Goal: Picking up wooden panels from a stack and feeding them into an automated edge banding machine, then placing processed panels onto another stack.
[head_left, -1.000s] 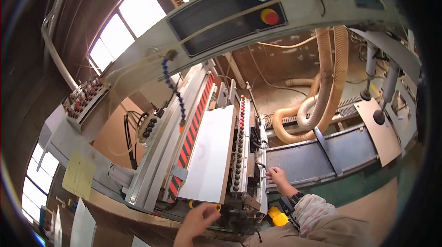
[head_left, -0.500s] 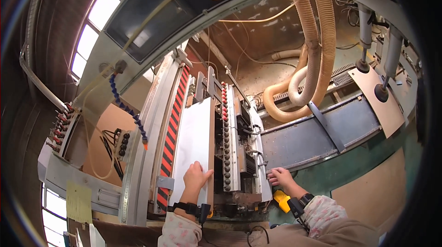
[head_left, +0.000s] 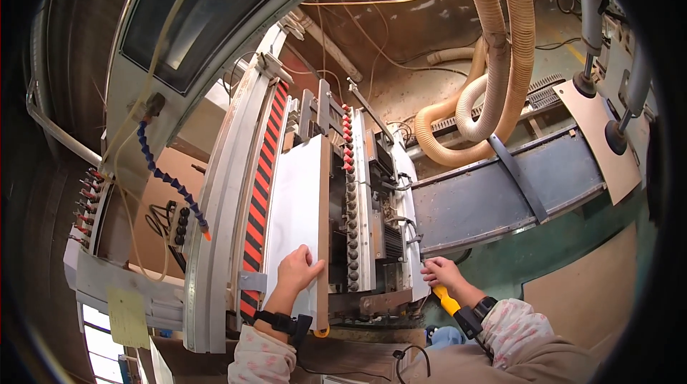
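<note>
A long white panel (head_left: 292, 201) with a brown edge stands between the machine's rails. On its near part rests my left hand (head_left: 298, 269), with the thumb apart from the fingers, by the brown edge. My right hand (head_left: 441, 274) is to the right, by the near end of a white machine strip (head_left: 410, 223). Its fingers are curled together, and what they hold, if anything, is hidden. A yellow piece like a handle (head_left: 449, 302) shows just below that hand, next to the wrist; I cannot tell whether it is gripped.
A red-and-black striped guard (head_left: 262, 198) runs along the panel's left. Right of it is a row of black and red knobs (head_left: 351, 226). A blue jointed hose (head_left: 164, 175) hangs at the left. Thick ribbed hoses (head_left: 494, 62) loop above a dark bed (head_left: 494, 183).
The whole view has shifted a little. The right hand's fingers are more curled, and the yellow piece shows longer and narrower below it. The left hand remains on the panel.
</note>
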A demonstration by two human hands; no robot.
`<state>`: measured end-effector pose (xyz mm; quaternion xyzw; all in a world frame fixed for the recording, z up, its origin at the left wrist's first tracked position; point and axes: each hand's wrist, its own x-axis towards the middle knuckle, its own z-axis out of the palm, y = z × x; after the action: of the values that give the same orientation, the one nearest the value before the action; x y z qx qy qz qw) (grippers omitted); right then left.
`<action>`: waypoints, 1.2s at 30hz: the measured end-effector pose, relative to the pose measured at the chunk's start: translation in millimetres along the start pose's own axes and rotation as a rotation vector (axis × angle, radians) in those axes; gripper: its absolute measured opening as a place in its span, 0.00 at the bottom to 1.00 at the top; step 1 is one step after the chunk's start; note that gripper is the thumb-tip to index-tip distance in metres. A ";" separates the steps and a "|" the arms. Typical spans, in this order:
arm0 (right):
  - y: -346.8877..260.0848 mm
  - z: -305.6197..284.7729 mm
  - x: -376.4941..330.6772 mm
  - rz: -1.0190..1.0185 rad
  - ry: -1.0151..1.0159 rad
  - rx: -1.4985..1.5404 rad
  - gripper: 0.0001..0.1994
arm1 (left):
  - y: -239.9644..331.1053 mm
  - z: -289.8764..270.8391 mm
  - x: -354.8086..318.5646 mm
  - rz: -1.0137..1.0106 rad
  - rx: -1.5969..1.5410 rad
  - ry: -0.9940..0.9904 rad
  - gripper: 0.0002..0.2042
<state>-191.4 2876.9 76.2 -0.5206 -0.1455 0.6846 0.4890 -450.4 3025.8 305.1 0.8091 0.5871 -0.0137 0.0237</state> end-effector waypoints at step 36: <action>-127.1 239.9 128.6 -0.380 -0.247 -0.147 0.22 | -27.2 -71.4 11.0 0.003 -0.408 -0.098 0.13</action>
<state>-328.0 3117.8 192.6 -0.4306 -0.3491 0.6261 0.5484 -473.3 3048.5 375.2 0.7866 0.5747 0.0663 0.2157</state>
